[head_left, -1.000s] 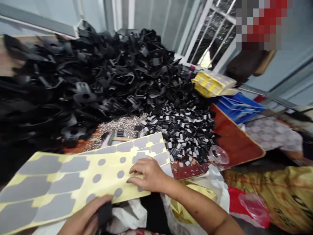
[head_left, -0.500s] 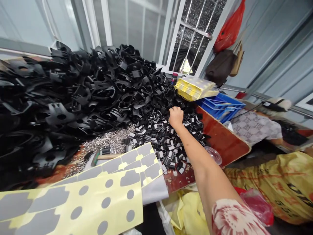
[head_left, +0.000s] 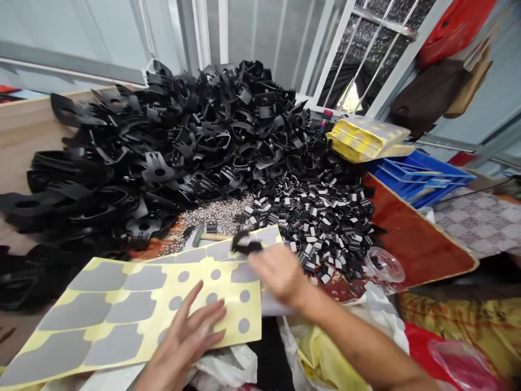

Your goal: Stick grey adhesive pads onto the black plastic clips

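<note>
My right hand [head_left: 285, 274], blurred, grips a black plastic part [head_left: 246, 243] above the top edge of a yellow sheet [head_left: 122, 309] of grey stickers. Its fingers are closed round the part's right end. Over the sheet's lower middle lies my left hand [head_left: 189, 331], open, fingers spread and holding nothing. Another sticker sheet [head_left: 215, 251] shows behind the first. Farther back are small silvery metal pieces [head_left: 222, 214], and to their right a heap of small black clips [head_left: 321, 228], many with pale grey pads. Behind rises a large pile of black plastic parts [head_left: 223, 136].
A hammer [head_left: 215, 237] lies behind the sheets. On the red tabletop [head_left: 407, 228] are a clear plastic dish [head_left: 385, 265] and, at back right, a blue crate [head_left: 423, 176] beside a stack of yellow sheets [head_left: 368, 138]. Bags with yellow contents [head_left: 325, 347] sit below the front edge.
My right hand has come back from the far edge of the clip heap to the sheets, now with a black part. My left hand has entered over the sheet. The view has swung left.
</note>
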A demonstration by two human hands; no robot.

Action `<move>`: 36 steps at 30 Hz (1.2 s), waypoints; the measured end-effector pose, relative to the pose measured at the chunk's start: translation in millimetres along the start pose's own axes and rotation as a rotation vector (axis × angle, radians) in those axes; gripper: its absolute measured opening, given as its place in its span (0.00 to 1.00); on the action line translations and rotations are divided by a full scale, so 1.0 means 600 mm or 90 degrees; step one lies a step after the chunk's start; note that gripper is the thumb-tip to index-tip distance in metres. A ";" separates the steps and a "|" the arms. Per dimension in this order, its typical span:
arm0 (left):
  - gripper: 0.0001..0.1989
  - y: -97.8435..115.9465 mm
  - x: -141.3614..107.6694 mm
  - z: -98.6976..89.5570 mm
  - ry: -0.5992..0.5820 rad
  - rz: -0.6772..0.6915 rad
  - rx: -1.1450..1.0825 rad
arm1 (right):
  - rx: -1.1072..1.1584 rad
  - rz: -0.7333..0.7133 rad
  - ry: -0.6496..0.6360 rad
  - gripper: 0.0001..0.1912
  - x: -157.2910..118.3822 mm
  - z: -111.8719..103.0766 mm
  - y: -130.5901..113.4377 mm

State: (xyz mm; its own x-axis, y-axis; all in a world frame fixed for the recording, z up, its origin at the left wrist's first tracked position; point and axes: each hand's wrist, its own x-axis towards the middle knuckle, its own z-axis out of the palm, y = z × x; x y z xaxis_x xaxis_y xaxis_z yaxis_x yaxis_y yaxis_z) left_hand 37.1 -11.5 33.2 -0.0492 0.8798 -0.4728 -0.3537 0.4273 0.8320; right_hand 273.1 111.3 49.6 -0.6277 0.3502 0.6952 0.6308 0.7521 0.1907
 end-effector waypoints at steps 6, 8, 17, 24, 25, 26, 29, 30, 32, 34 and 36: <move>0.38 0.014 0.053 0.056 -0.043 -0.033 -0.001 | 0.394 0.109 -0.020 0.10 -0.063 0.002 -0.174; 0.28 0.019 0.072 0.042 -0.078 0.021 0.125 | 0.475 0.249 -0.012 0.13 -0.074 -0.008 -0.143; 0.37 0.023 0.128 0.066 -0.369 0.189 0.730 | 0.368 0.473 -0.123 0.22 -0.099 0.033 -0.055; 0.39 0.033 0.118 0.082 -0.380 0.201 0.875 | 0.572 0.639 -0.128 0.13 -0.086 0.023 -0.054; 0.39 0.036 0.116 0.084 -0.384 0.201 0.882 | 0.669 0.710 -0.133 0.11 -0.077 0.019 -0.053; 0.37 0.038 0.114 0.086 -0.388 0.201 0.878 | 0.790 0.783 -0.143 0.10 -0.065 0.013 -0.054; 0.25 0.038 0.113 0.088 -0.389 0.201 0.849 | 1.164 0.876 -0.168 0.19 -0.006 -0.020 -0.064; 0.21 0.037 0.113 0.087 -0.386 0.201 0.840 | 1.250 0.854 -0.156 0.21 0.018 -0.033 -0.069; 0.17 0.034 0.110 0.078 -0.385 0.171 0.779 | 1.310 0.765 -0.105 0.22 0.059 -0.056 -0.077; 0.18 0.033 0.103 0.059 -0.374 0.090 0.617 | 1.195 0.688 -0.024 0.22 0.080 -0.067 -0.079; 0.23 0.034 0.091 0.035 -0.308 0.011 0.387 | 0.966 0.673 0.070 0.20 0.077 -0.062 -0.076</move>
State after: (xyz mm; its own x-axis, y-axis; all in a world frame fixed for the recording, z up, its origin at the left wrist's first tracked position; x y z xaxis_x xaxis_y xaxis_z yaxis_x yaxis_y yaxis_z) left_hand 46.5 49.6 30.5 0.4121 0.8206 -0.3960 0.2244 0.3298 0.9170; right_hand 232.3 72.7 98.9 -0.2251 0.9634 0.1454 -0.2466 0.0880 -0.9651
